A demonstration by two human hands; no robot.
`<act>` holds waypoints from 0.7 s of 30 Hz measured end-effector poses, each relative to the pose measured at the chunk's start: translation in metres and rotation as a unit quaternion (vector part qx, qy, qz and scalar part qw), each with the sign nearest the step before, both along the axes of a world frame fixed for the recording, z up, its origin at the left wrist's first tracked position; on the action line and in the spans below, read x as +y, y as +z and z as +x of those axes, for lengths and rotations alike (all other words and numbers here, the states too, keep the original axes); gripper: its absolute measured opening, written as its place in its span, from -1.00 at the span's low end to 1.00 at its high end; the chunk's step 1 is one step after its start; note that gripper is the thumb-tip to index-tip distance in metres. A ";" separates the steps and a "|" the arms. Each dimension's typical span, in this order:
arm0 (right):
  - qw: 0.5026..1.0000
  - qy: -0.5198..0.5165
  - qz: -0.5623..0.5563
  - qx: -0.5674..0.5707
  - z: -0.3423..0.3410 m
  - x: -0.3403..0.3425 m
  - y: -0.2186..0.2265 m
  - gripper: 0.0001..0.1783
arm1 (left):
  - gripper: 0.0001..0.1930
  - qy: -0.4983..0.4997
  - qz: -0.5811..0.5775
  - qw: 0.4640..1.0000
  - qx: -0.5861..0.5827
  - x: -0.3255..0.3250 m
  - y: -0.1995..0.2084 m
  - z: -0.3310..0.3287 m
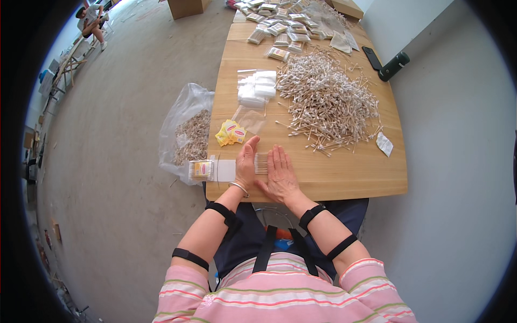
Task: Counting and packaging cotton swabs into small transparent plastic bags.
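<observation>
A flat row of cotton swabs (261, 163) lies on the wooden table between my two hands. My left hand (246, 166) stands on its edge along the row's left side, fingers stretched out. Flat on the table, my right hand (281, 175) borders the row on the right with its fingers extended. Left of my left hand is a white flat piece (226, 170), partly hidden by that hand. A clear pack of swabs with a yellow label (201, 169) sits beyond it at the table's left edge. Yellow printed cards (230, 133) are spread just above.
A large heap of loose swabs (328, 99) covers the table's right middle. Clear plastic bags (257, 89) are stacked to its left; several filled packs (285, 27) are piled at the far end. A green bottle (394, 66) and phone (371, 58) lie by the wall. A swab-filled sack (191, 134) stands left.
</observation>
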State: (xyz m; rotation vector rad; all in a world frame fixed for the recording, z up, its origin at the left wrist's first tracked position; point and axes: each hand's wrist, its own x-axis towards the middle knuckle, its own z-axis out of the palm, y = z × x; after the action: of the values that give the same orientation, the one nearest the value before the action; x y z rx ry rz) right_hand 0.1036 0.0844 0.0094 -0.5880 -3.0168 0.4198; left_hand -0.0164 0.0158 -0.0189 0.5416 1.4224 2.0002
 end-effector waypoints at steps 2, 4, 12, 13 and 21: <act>1.000 -0.003 0.005 0.001 0.001 0.002 -0.001 0.09 | -0.41 -0.016 0.015 0.999 -0.027 -0.009 0.004 -0.003; 1.000 -0.003 0.019 0.005 0.003 0.005 -0.006 0.13 | -0.53 -0.056 -0.172 0.933 0.311 -0.029 0.014 -0.001; 0.999 0.001 0.039 -0.001 0.003 0.005 -0.010 0.13 | -0.40 -0.139 -0.345 0.724 0.581 -0.068 0.047 0.036; 0.998 0.003 0.055 0.008 0.003 0.004 -0.011 0.12 | -0.38 -0.146 -0.348 0.719 0.583 -0.069 0.047 0.038; 0.998 0.000 0.045 0.037 0.003 0.004 -0.015 0.04 | -0.30 -0.168 -0.352 0.713 0.583 -0.070 0.044 0.037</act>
State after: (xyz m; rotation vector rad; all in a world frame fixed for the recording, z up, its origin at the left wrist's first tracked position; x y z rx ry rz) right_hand 0.1061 0.0887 -0.0055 -0.5530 -2.9465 0.2968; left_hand 0.0205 -0.0545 0.0256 1.6779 2.3449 0.5266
